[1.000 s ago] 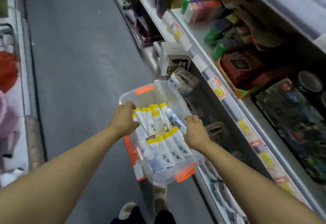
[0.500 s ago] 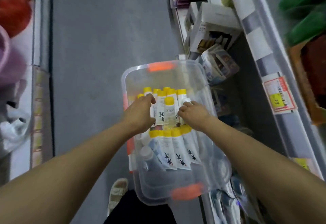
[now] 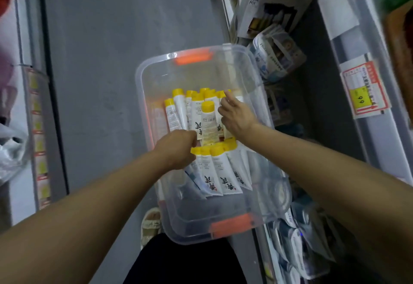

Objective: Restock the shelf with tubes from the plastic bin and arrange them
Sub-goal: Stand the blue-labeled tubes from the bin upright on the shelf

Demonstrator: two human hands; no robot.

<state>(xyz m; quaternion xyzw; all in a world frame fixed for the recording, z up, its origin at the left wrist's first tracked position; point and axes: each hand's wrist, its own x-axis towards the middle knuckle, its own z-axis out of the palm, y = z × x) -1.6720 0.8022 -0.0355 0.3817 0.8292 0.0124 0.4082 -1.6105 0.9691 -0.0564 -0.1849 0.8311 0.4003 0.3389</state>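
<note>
I see the clear plastic bin beside the shelf, white yellow-capped tubes in two rows inside. My left hand curls at the far row's near ends; its fingertips are hidden, so I can't tell its grip. My right hand pinches a tube near the bin's right wall.

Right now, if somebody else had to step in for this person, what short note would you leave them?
Left hand: fingers curled at the bottom ends of the far row of tubes; a firm grip cannot be confirmed.
Right hand: fingers reach among the same row from the right; grip also unclear.
A near row of tubes lies closer, yellow caps pointing away.
All tubes in view are inside the clear plastic bin, held out beside the shelf.
Done: nothing visibly shelved.
Left: lift tubes out, place them on the shelf, arrange them.
</note>
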